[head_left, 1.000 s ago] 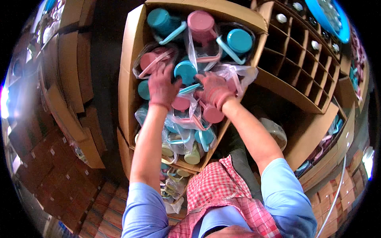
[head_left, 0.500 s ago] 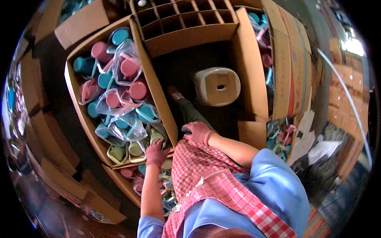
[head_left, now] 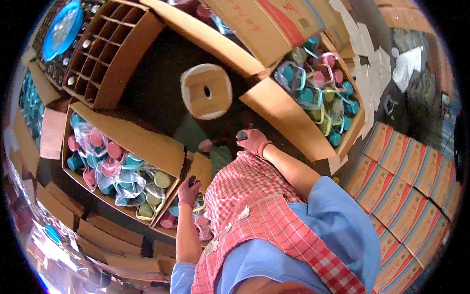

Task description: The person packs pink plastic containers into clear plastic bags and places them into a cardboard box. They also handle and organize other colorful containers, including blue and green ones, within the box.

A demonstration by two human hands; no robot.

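My left hand (head_left: 188, 192), in a reddish glove with dark patches, is beside the near corner of the left carton (head_left: 134, 142), its fingers loosely bent and apart with nothing seen in them. That carton holds pink, teal and olive cups (head_left: 114, 149) with handles, many in clear plastic bags. In front of my checked apron hangs my right hand (head_left: 253, 142), gloved alike, fingers half curled with a gap between them. It holds nothing visible. A round stool (head_left: 206, 91) with a cardboard-covered seat and a central hole stands farther off.
At right, another open carton (head_left: 360, 115) holds bagged cups, its flap (head_left: 284, 115) folded out toward me. A divided carton (head_left: 129, 44) stands far left beside a blue basin (head_left: 61, 32). Stacked closed cartons (head_left: 406, 191) fill the right side. White plastic (head_left: 406, 68) lies beyond.
My view has turned to the right, bringing the right carton and stacked cartons into fuller sight. My left hand has come off the cups in the left carton. My right hand has left my knee area.
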